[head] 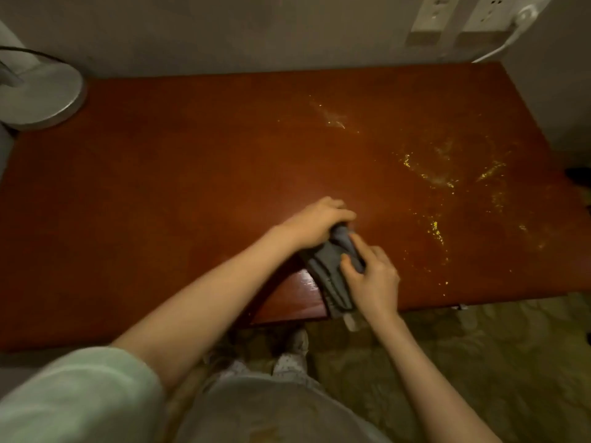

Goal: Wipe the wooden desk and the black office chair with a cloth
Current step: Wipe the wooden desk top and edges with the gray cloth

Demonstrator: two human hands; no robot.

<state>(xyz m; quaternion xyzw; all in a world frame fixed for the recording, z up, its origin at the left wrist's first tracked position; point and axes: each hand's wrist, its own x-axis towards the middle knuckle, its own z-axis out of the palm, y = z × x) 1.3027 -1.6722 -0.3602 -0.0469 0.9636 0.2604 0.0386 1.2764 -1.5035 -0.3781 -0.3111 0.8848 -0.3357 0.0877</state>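
Cloth: a grey cloth [329,273] is lying bunched into a long, creased strip at the near edge of the table [192,171], a little right of the middle; its lower end is hanging just past that edge.
Left grip: the left grip [315,223] is reaching in from the lower left, knuckles up, with its fingers curling closed over the far end of the cloth and holding it.
Right grip: the right grip [372,276] is coming in from the lower right and pinching the right side of the strip, thumb and fingers curling into the folds.
Between the grips: the cloth is running from one to the other, and the two are sitting just beside each other.
Table: the red-brown wooden top is filling most of the view; wet streaks [431,174] are glinting on its right half, well apart from the cloth.
Far left corner: a round grey stand base [38,94] is sitting beside the table's corner.
Wall: two white sockets [435,14] are showing at the upper right, and a white cable [505,43] is trailing down toward the table's back corner.
Below: a pale green sleeve [73,401] is covering the left upper arm, and a patterned carpet [479,362] is lying under the near edge.
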